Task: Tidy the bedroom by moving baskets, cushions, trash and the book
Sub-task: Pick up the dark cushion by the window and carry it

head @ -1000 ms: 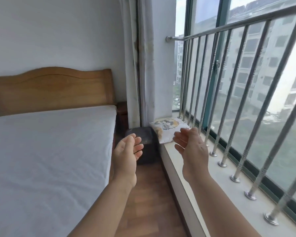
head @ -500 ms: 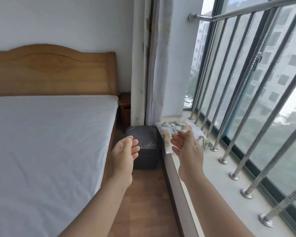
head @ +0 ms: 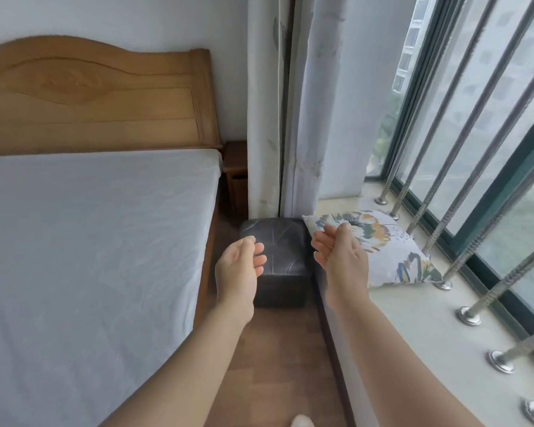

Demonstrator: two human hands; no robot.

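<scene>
Both hands empty, fingers loosely curled, palms facing. Left hand (head: 239,272) over stool (head: 275,260). Right hand (head: 341,260) at cushion (head: 392,251) edge; contact unclear. Cushion lies on sill (head: 413,328).

Cushion (head: 392,251) on windowsill (head: 413,328), stool (head: 278,260) left of it, bed (head: 90,257) farther left

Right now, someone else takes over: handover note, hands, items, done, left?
Left hand: open, empty, raised over the floor gap in front of the dark stool.
Right hand: open, empty, reaching toward the floral cushion; contact unclear.
Cushion lies on the window sill, by the railing bars.
Bed bare.
Done: nothing visible. Left: pick up the cushion and move it; baskets, trash, book not in view.
</scene>
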